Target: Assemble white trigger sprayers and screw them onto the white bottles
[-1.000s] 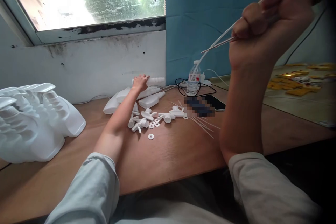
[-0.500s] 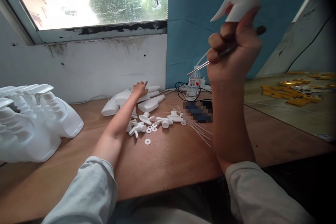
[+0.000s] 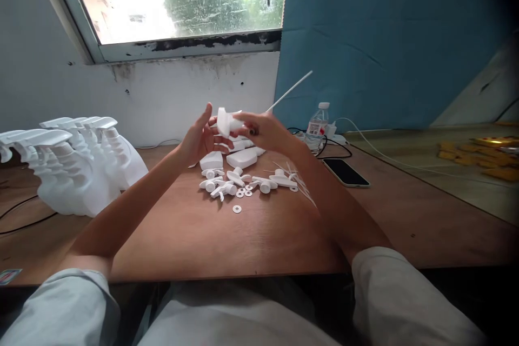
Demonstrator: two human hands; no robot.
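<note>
Window [image 3: 225, 2] at upper left to upper centre: glass streaked, lower frame showing dark, flaking patches. White wall [image 3: 194, 100] beneath it: stained, pitted. Blue sheet [image 3: 357, 48] covers the upper right. Right of centre: clear plastic bottle [image 3: 318, 123], upright, white-capped, black cable [image 3: 344, 156] beside it; phone [image 3: 346, 172] flat nearby, dark screen up. Far right: yellow packets [image 3: 478, 158], blurred. Lower left: coloured sticker [image 3: 10, 276] on the tabletop [image 3: 170, 248].

A workshop; spray heads [image 3: 264, 185] and washers [image 3: 234, 209] litter the table [image 3: 259, 238].
</note>
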